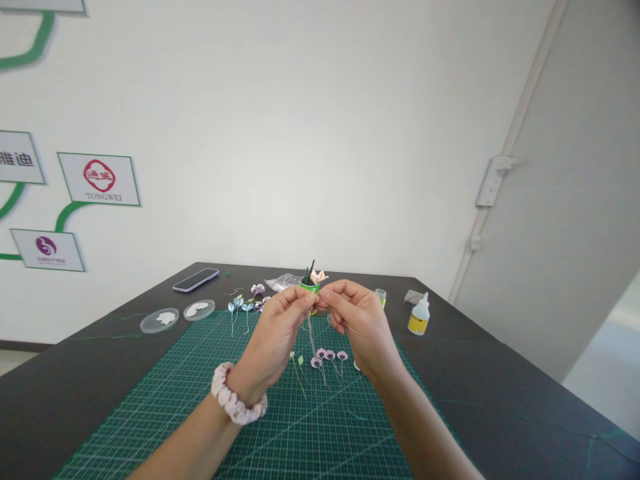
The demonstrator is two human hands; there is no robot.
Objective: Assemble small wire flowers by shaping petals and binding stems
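Over the green cutting mat [165,400], centre, as I log it through the distant head camera: one pale flower [319,275], bloom uppermost, apparently held at its base between two hands. Left hand [277,330], pale scrunchie [240,398] at the wrist: thumb and forefinger pinched closed on the stem. Right hand [361,319]: fingers likewise pinched closed, just beside, at the same base; exact contact hidden from me. One pale strand [311,333], hanging below the grip. Behind, on the bench [480,393]: one green pot [305,287] with dark sticks. Condition, by my judgement: bloom shaped, stem end seemingly unfinished, since the strand hangs loose. Separate on the mat: four mauve petal pieces [330,355] on thin stems, one leafed stem [301,361]; I would class these as unassembled. Left of centre: blue pieces [237,306] on wires, purple blooms [257,289], seemingly formed but ungathered. Further left: two clear dishes [150,323] bearing white material; one phone [196,280]. Right: one glue bottle [419,319], upright, nozzle up, untouched; one small jar [381,295], partly hidden by the right hand.
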